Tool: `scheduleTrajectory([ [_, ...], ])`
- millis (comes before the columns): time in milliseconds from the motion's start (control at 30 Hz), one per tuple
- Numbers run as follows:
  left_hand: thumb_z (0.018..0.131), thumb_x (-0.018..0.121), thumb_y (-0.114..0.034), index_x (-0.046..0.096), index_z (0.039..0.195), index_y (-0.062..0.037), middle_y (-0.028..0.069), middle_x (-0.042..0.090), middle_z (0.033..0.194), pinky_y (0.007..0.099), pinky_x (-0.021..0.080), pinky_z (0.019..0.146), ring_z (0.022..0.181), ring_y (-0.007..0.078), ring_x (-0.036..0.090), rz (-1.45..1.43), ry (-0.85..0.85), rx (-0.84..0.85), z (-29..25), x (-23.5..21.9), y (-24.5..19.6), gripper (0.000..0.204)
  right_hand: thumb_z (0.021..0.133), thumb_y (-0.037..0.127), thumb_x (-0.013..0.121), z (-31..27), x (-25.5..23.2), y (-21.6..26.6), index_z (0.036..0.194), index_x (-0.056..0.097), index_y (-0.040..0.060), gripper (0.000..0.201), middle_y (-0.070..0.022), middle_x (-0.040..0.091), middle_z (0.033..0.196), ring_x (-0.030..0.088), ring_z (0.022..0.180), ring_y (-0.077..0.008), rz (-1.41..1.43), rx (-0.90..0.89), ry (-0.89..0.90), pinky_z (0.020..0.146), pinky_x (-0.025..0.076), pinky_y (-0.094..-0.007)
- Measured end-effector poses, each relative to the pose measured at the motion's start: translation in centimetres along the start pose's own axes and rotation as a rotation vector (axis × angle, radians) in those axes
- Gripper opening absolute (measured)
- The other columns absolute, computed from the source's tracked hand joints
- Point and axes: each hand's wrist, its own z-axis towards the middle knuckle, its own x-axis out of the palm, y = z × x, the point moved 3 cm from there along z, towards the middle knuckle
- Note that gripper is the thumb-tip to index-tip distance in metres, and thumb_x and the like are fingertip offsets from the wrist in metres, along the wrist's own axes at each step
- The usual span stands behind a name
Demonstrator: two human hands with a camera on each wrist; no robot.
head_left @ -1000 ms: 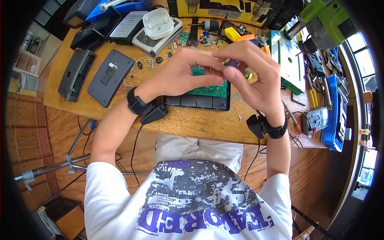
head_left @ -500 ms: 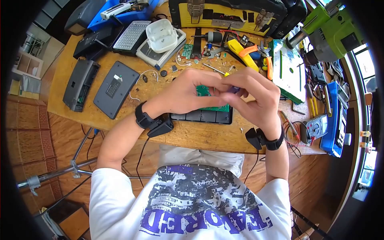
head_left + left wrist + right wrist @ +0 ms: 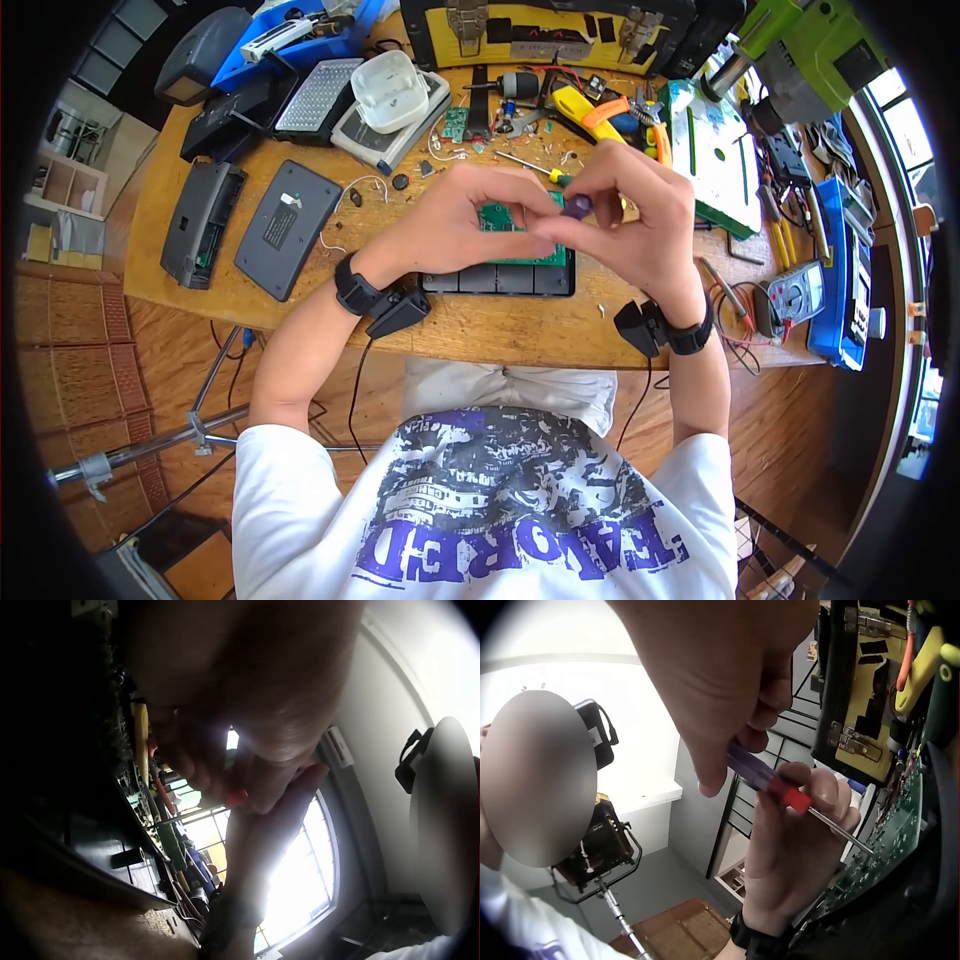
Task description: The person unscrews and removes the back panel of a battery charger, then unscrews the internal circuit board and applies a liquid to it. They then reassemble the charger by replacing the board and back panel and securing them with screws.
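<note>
A screwdriver with a purple handle (image 3: 577, 206) and a red collar (image 3: 796, 801) stands tilted, its metal shaft (image 3: 840, 829) running down to the green circuit board (image 3: 900, 825). My right hand (image 3: 645, 215) holds the handle between thumb and fingers. Just below, the left hand (image 3: 470, 225) pinches the screwdriver near the collar, thumb and fingertips around the upper shaft. The board sits in a black plastic casing (image 3: 500, 281) near the table's front edge. In the head view, the hands hide much of the board and the shaft.
A dark grey panel (image 3: 288, 228) and a black housing (image 3: 200, 225) lie to the left. Behind the hands are a yellow-handled screwdriver (image 3: 530, 166), pliers and scraps. At right stand a multimeter (image 3: 795, 297), a blue tray (image 3: 838, 270) and a green drill (image 3: 815, 60). A yellow toolbox (image 3: 545, 40) borders the back.
Both hands have come slightly nearer the body, with the screwdriver between them. The right fingers have shifted on the handle, whose end now shows more. The head view has also moved a little.
</note>
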Motion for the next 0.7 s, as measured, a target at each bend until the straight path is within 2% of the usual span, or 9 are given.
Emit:
scheduleTrajectory([
  [67,0.093,0.087,-0.014,0.08,0.111,-0.0012,0.0036,0.076,0.103,0.0306,0.055,0.084,0.094,0.0118,0.069,0.028,-0.059,0.048,-0.1,0.0,0.3,0.024,0.081,0.019,0.097,0.2,0.6,0.1,0.101,0.076,0.005,0.032,-0.0013,0.066,0.084,0.058,0.065,-0.0101,0.037,-0.088,-0.028,0.057,0.047,-0.0253],
  [100,0.093,0.087,-0.013,0.079,0.108,0.0004,0.0036,0.077,0.101,0.0303,0.055,0.084,0.094,0.0115,0.069,0.036,-0.061,0.053,-0.1,-0.1,0.1,0.021,0.086,0.015,0.093,0.4,0.6,0.3,0.107,0.078,0.0042,0.028,-0.0019,0.068,0.088,0.061,0.07,-0.0116,0.107,-0.14,-0.01,0.06,0.05,-0.0266],
  [200,0.094,0.086,-0.013,0.079,0.107,0.0006,0.0032,0.078,0.098,0.03,0.055,0.084,0.092,0.0115,0.069,0.044,-0.078,0.013,-0.4,-0.3,0.4,0.021,0.091,0.008,0.086,0.3,0.7,0.6,0.115,0.08,0.0049,0.025,-0.0032,0.072,0.094,0.065,0.075,-0.0128,0.211,-0.095,0.05,0.064,0.053,-0.0279],
  [233,0.094,0.086,-0.013,0.08,0.109,-0.0004,0.0031,0.077,0.095,0.0298,0.055,0.084,0.09,0.0116,0.068,0.082,-0.022,0.056,-0.2,-0.7,0.5,0.02,0.094,0.005,0.082,0.1,0.9,0.1,0.118,0.08,0.0055,0.025,-0.0037,0.074,0.095,0.067,0.076,-0.0138,0.207,-0.078,0.063,0.066,0.055,-0.0283],
  [333,0.095,0.085,-0.013,0.08,0.11,-0.0011,0.0024,0.076,0.095,0.0301,0.055,0.084,0.089,0.0118,0.067,0.022,-0.081,0.048,-0.4,-0.2,-0.1,0.02,0.091,0.007,0.086,0.2,0.7,-0.4,0.117,0.08,0.0053,0.027,-0.0036,0.075,0.092,0.067,0.073,-0.0131,0.145,-0.043,0.054,0.065,0.055,-0.0273],
  [467,0.095,0.085,-0.015,0.081,0.113,-0.0019,0.0029,0.078,0.101,0.0303,0.055,0.084,0.092,0.0119,0.068,0.044,-0.027,0.008,-0.4,-0.2,-0.3,0.022,0.084,0.012,0.093,0.2,0.3,0.4,0.114,0.081,0.0051,0.033,-0.0026,0.073,0.086,0.065,0.068,-0.0119,-0.036,-0.002,0.071,0.062,0.054,-0.027],
  [600,0.096,0.085,-0.015,0.081,0.116,-0.0019,0.0039,0.08,0.105,0.0303,0.056,0.086,0.095,0.0118,0.07,0.065,-0.001,0.024,-0.4,-0.7,0.1,0.025,0.086,0.011,0.091,0.3,1.1,0.1,0.115,0.081,0.005,0.031,-0.0023,0.072,0.085,0.066,0.069,-0.0118,-0.018,-0.069,0.036,0.063,0.054,-0.0266],
  [667,0.095,0.085,-0.014,0.081,0.116,-0.001,0.0052,0.08,0.104,0.0304,0.057,0.088,0.096,0.0119,0.071,0.091,-0.018,0.06,-0.4,-0.6,0.0,0.025,0.089,0.008,0.088,0.4,1.4,0.3,0.115,0.081,0.0049,0.027,-0.0024,0.073,0.088,0.067,0.07,-0.0117,0.154,-0.084,-0.045,0.064,0.055,-0.0261],
  [700,0.095,0.085,-0.014,0.08,0.115,-0.0003,0.0047,0.079,0.102,0.0303,0.057,0.087,0.094,0.0117,0.07,0.046,-0.034,0.032,-0.4,-0.6,0.3,0.024,0.09,0.007,0.085,0.3,1.1,-0.3,0.117,0.08,0.0046,0.027,-0.0025,0.074,0.088,0.068,0.071,-0.0115,0.115,-0.089,0.018,0.065,0.056,-0.026],
])
